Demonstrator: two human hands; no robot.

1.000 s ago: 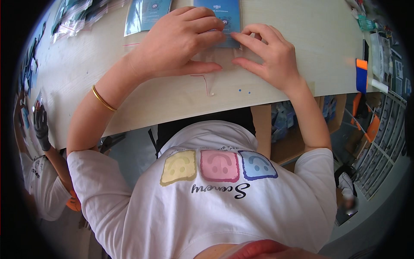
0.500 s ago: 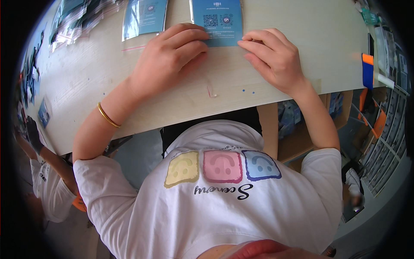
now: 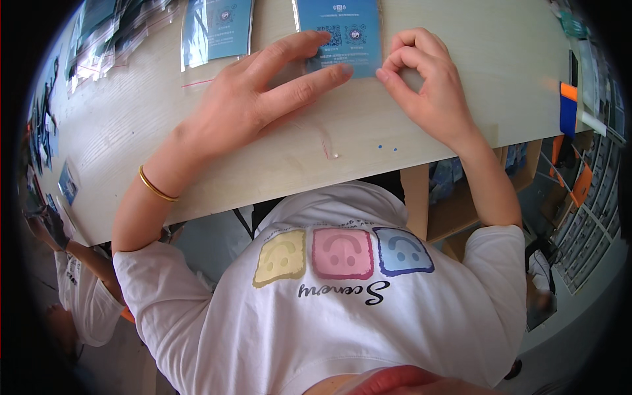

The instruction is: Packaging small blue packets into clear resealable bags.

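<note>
On the pale wooden table (image 3: pixel 131 145), left hand (image 3: pixel 253 99) presses flat on a clear-sleeved blue card (image 3: pixel 339 33); right hand (image 3: pixel 428 89) pinches its corner; sealing seemingly next

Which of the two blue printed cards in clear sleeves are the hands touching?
The right-hand blue card in its clear sleeve, at the top centre of the pale wooden table. Both hands' fingers rest on its lower edge; the other blue card lies apart, untouched.
</note>
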